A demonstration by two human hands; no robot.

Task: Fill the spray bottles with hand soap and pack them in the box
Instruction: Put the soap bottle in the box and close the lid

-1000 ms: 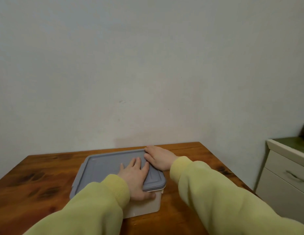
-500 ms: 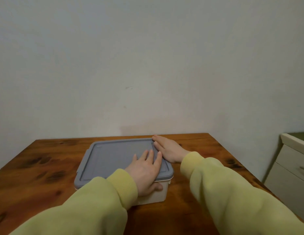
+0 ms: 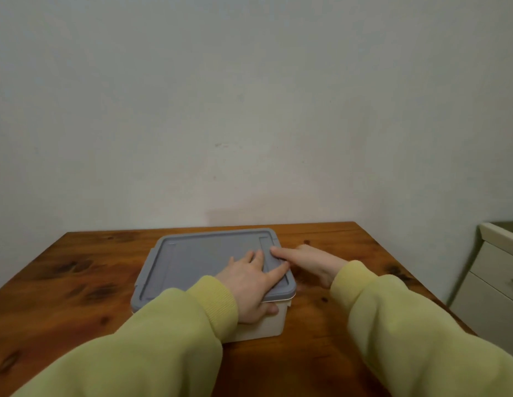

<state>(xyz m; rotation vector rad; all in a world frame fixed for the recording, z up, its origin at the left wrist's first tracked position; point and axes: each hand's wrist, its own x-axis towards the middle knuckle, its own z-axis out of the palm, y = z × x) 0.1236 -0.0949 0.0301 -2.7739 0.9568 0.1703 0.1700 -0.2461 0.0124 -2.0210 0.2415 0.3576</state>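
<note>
The left hand lies flat on the grey lid, fingers straight and slightly spread, thumb under the rim against the white box. Just beside it, the right hand reaches straight fingers onto the lid's edge. The box sits under both palms on the wooden table.

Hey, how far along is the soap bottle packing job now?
Seemingly done: the grey lid sits on the box, and no bottles show on the table; the contents are hidden. In hand: the left hand presses the lid, the right hand touches its right edge. Left: perhaps seating that edge.
</note>
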